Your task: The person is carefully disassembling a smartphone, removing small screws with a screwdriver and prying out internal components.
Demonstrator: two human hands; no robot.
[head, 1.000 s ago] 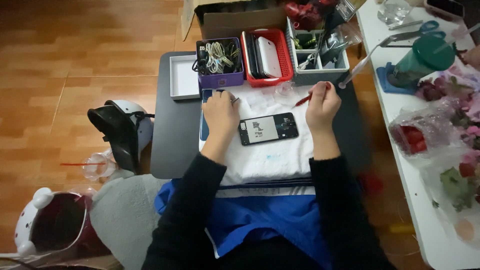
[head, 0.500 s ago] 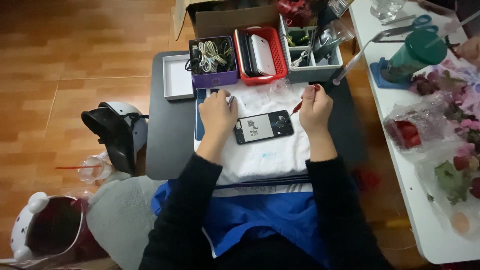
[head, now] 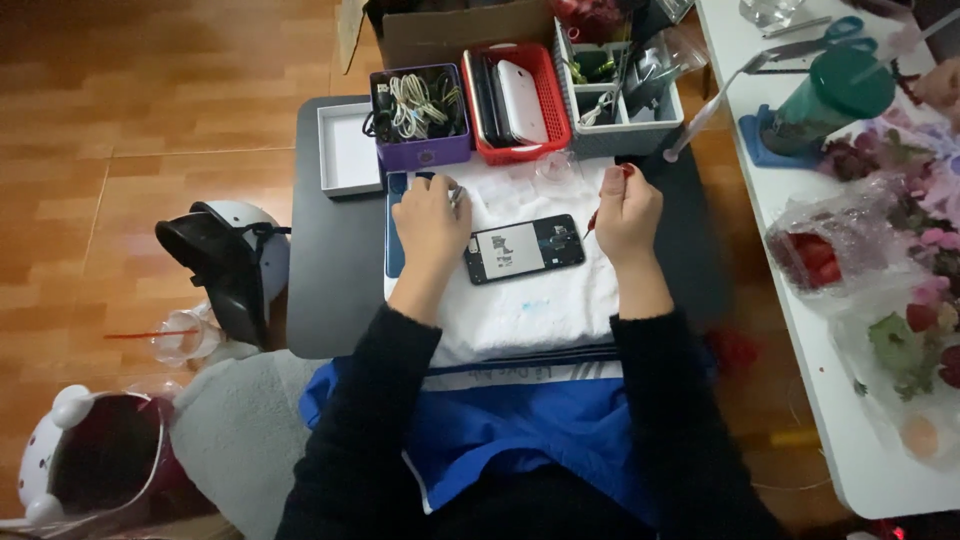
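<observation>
An opened black phone point(head: 524, 248) lies flat on a white towel point(head: 520, 300) on a small dark table point(head: 325, 290). My left hand point(head: 430, 222) rests on the towel just left of the phone, fingers curled around a small metal tool point(head: 455, 195). My right hand point(head: 626, 208) sits just right of the phone, closed around a red-handled screwdriver point(head: 600, 205) whose tip points down near the phone's right end. Both sleeves are black.
Behind the towel stand a purple bin of cables point(head: 418, 115), a red basket point(head: 516, 88), a grey tool tray point(head: 620, 100) and a white shallow box point(head: 346, 150). A helmet point(head: 228, 262) lies on the floor at left. A white table point(head: 850, 250) with flowers stands at right.
The view has shifted slightly; both hands stay beside the phone, with the right hand's screwdriver tip lowered closer to the phone's right end.
</observation>
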